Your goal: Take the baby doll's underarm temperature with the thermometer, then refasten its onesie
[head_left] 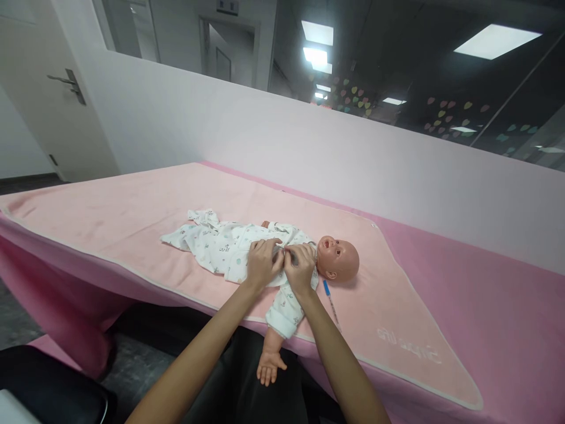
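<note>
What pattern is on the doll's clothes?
White clothes with small scattered prints, shown in the head view.

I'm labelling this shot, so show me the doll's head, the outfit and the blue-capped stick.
Doll's head [343, 259]: head view, side of the scalp.
Outfit [229, 247]: head view, printed cloth over the lower body.
Blue-capped stick [332, 305]: head view, mid-shaft.

The bare, slender left forearm [203, 348] slants from the near left toward the far right, and the bare, slender right forearm [342, 360] leans from the near right toward the far left. At their ends, the bare left hand [263, 260] and bare right hand [301, 266] sit just beside each other, backs upward, fingers curled, both pinching.
</note>
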The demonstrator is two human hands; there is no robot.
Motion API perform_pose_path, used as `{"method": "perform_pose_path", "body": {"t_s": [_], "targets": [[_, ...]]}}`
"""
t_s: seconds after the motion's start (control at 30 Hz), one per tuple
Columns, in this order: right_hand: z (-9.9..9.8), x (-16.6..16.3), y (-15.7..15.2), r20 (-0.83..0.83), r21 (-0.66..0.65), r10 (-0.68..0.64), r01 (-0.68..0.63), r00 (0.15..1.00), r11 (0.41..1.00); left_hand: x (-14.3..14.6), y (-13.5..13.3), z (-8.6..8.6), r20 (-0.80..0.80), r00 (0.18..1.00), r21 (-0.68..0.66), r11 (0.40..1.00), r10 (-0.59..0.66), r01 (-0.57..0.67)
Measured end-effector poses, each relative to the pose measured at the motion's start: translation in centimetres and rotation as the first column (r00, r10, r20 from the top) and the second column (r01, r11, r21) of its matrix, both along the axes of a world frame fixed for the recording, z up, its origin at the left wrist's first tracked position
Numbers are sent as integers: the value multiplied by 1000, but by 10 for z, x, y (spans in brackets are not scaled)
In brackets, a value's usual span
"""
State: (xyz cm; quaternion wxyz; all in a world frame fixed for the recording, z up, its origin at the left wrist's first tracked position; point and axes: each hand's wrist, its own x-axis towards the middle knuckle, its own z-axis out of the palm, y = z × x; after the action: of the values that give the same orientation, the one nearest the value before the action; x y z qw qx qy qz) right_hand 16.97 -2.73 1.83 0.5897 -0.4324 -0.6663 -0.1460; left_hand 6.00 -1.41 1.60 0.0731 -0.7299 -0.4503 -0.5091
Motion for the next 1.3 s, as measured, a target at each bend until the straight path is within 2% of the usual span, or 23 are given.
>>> {"method": "perform_pose_path", "body": {"t_s": [0.23,0.47,0.63,0.9,1.03,1.3], "targets": [[3,0,-1,0,17,-2,2,1000,1000,-1,-1,2,2,999,-10,999,38,-38],[3,1,-1,-19,9,-17,17,1000,1000,-31,-5,-3,103,978,-136,976,183,-169],[2,2,-1,-27,12,-17,18,999,1000,-47,-11,-8,96,992,-183,981,82,-63],[2,3,-1,-26,-12,-20,20,999,1000,-50,-13,-10,137,989,-166,986,47,-24],[1,2,-1,-16,-15,-26,25,1000,1000,-50,-13,-10,135,988,-182,982,78,-53],[2,2,-1,-15,7,-27,27,1000,1000,-47,-14,-10,18,993,-179,977,119,-114]]}}
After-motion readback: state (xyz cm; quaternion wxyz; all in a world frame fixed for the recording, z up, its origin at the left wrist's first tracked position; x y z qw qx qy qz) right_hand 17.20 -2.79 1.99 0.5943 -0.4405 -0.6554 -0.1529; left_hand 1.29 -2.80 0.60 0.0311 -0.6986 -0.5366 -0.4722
